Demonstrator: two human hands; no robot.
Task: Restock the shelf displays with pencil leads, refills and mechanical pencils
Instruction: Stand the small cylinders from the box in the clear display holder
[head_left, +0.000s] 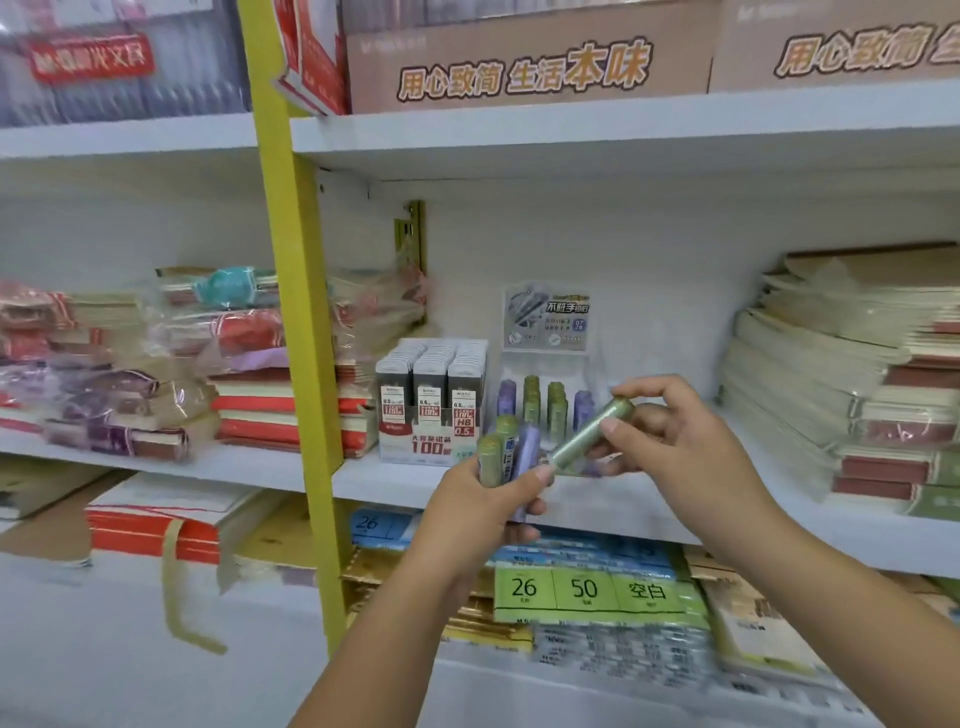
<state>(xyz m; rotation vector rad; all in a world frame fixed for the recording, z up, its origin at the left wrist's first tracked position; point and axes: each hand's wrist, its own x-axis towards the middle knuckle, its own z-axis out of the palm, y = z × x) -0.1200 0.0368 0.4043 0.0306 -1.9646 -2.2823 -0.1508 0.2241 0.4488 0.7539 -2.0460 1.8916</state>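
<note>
Green lead tube (592, 434): held tilted, in mid-air, just in front of the clear display stand (540, 364) on the middle shelf (395, 483). Right hand (680, 447) pinches it, thumb below, fingers curled over the upper end. Its lower end is at the left thumb, just beside the bundle.

Left hand (478, 514) grips a bundle of tubes (511, 449), green and purple, upright in the fist, near the shelf's front edge.

Step, as judged: feeding tubes one at a time from the bundle into the stand. Standing tubes (556, 402) fill its far rows; the near rows look partly open, though the hands hide much of them.

Next move likely calls for turning the tube upright and lowering it into a free near slot.

Room: grey lead boxes (431, 384) sit just left of the stand; a notebook stack (831, 374) stands well to the right, with bare shelf between. The yellow post (301, 312) is farther left. The upper shelf board (571, 135) is high above, so approach from above and the front seems open.
</note>
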